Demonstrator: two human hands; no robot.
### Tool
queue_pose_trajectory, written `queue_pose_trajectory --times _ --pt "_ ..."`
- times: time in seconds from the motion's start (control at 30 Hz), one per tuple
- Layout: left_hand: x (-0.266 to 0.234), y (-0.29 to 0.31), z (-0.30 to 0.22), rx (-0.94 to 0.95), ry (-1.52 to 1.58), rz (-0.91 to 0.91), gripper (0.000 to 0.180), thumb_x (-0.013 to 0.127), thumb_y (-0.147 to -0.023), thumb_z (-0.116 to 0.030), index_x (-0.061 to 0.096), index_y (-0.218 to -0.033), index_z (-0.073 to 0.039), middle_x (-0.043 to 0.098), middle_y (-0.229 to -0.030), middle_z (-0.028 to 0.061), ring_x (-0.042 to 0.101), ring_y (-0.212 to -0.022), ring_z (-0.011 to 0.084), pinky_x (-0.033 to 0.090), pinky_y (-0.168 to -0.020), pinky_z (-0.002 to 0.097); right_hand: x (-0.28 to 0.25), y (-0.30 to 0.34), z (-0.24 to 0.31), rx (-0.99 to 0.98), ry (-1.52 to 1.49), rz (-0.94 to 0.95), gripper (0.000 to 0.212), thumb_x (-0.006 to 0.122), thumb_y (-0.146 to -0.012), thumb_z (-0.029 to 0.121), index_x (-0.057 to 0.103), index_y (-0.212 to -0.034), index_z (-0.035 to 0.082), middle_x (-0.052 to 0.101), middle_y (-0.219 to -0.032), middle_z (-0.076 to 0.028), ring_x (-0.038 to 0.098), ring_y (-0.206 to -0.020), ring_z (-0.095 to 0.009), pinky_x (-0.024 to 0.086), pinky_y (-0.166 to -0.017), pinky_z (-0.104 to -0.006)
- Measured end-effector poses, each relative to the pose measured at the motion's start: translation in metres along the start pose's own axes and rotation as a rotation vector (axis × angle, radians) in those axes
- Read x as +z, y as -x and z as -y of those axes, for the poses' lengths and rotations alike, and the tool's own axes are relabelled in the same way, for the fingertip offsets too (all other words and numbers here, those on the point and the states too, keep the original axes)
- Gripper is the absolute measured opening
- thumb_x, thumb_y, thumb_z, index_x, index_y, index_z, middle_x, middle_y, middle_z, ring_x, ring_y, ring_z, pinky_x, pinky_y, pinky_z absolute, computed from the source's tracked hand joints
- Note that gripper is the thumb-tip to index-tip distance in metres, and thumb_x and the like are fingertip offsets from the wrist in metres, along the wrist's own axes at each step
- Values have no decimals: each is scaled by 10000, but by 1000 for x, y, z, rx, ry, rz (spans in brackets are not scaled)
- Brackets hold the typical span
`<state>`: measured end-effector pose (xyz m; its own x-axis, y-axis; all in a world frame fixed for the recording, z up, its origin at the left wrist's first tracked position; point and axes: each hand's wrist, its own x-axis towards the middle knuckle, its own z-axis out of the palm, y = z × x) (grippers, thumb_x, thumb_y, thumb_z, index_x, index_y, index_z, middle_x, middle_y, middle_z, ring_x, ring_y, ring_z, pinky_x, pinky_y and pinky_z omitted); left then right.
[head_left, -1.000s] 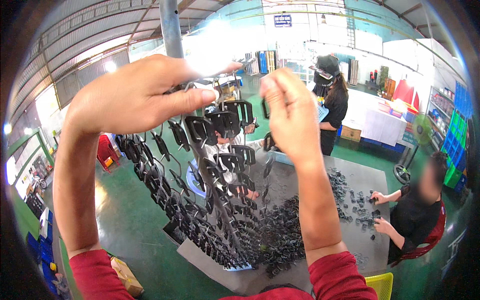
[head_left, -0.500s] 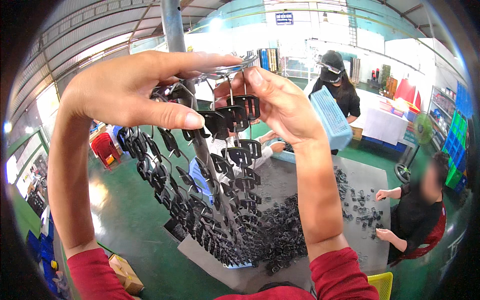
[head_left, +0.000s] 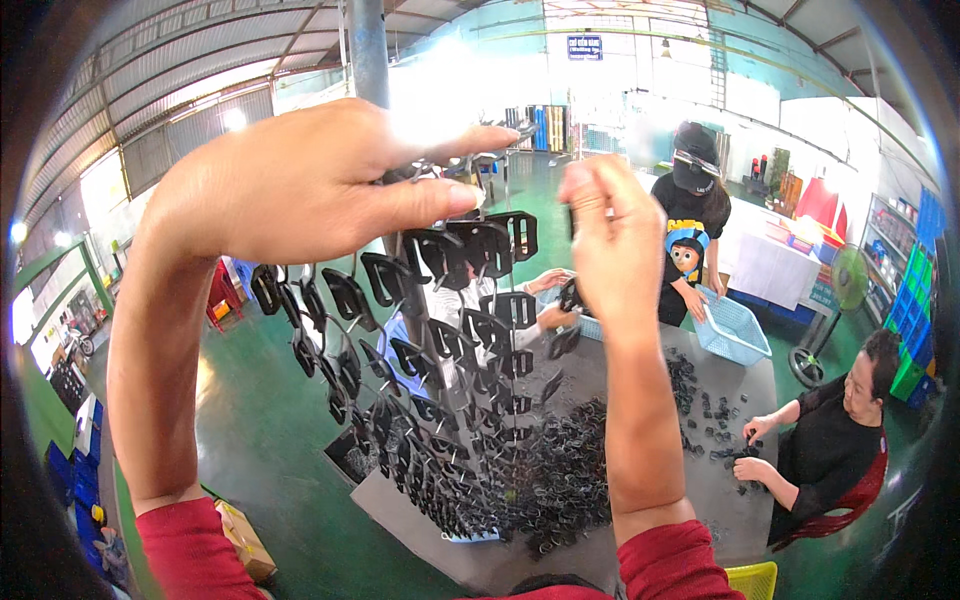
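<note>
**Left hand (head_left: 300, 185) and right hand (head_left: 605, 240) raised at hanging strands of black buckles (head_left: 480, 247)**

Head view: Both bare hands are lifted above the tabletop (head_left: 745, 390), beside an upright metal pole (head_left: 368, 60). The left hand lies across the top of the hanging strands, with thumb and forefinger stretched out and apart; its other fingers are hidden, so I cannot tell whether it grips anything. The right hand, just to the right of the strands, has its fingers curled together on a short strand (head_left: 565, 342) of the same buckles, which dangles beneath it.

The buckles hang in long rows on bent wires, from under the left hand down toward the tabletop. A loose pile (head_left: 560, 460) of small black pieces spreads at their foot. More pieces lie scattered on the right, where a seated person (head_left: 835, 450) in black has both hands among them. Behind, a standing person (head_left: 690, 270) in a dark cap has a hand at a light blue basket (head_left: 740, 350) by the tabletop's far edge. A third person, mostly hidden by the strands, reaches toward another blue basket.

A cardboard box (head_left: 245, 540) sits on the green floor (head_left: 260, 440) at lower left, and a green fan (head_left: 848, 280) stands at right.
</note>
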<state>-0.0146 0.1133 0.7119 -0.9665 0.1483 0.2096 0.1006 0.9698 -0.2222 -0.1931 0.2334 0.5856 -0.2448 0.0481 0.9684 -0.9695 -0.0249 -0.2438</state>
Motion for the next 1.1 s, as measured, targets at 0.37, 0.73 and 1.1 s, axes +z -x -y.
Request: queue_pose_trajectory --times 0.37,0.73,1.1 --pt "0 -3 11 159 124 -2 697 607 -909 -381 359 -1439 -3 492 -1351 212 508 -1211 286 398 -1010 367 -15 -8 -32 390 -528 525 378 554 -963 303 600 -1184 -1 648 -1127 -151 647 -966 -213 509 -864 -344" --pt "-1 4 30 136 148 115 615 519 -952 -350 374 -1428 10 461 -1398 209 457 -1284 306 330 -1076 385 42 1 -15 471 -1513 594 320 513 -985 366 589 -907 65 633 -936 -67 635 -756 -106 510 -539 -234" --pt "9 -3 7 34 53 -49 490 526 -960 -247 452 -1377 -1 566 -1290 201 555 -1174 295 408 -992 365 -12 7 -25 138 236 130 181 547 -923 142 619 -863 -13 607 -846 -180 601 -820 -373 466 -727 -415"
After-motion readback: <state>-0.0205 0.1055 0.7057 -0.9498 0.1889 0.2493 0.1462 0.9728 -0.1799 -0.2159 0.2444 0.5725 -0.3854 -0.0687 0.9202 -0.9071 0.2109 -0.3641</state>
